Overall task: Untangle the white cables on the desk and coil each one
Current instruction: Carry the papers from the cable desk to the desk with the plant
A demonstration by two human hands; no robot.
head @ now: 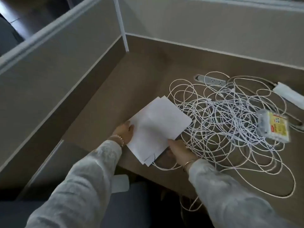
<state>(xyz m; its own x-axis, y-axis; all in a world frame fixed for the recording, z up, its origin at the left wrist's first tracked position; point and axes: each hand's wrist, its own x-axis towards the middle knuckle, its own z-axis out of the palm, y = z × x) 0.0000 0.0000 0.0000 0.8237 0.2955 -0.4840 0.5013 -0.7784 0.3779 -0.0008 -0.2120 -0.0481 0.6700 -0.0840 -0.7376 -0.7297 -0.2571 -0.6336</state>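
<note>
Clearing step: left hand (124,134) and right hand (178,149) each grip the papers (158,127) beside the tangled white cables (230,129) on the desk (139,76). Next, judged: set papers aside, find a cable end.

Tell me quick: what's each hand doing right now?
Left hand: holds the left edge of the paper sheets.
Right hand: grips the sheets' lower right corner, beside the white cables.

Tangled cables (230,129) sprawl right of frame on the tabletop (148,71); papers (156,127) lie left, power strip (212,79) behind.
</note>
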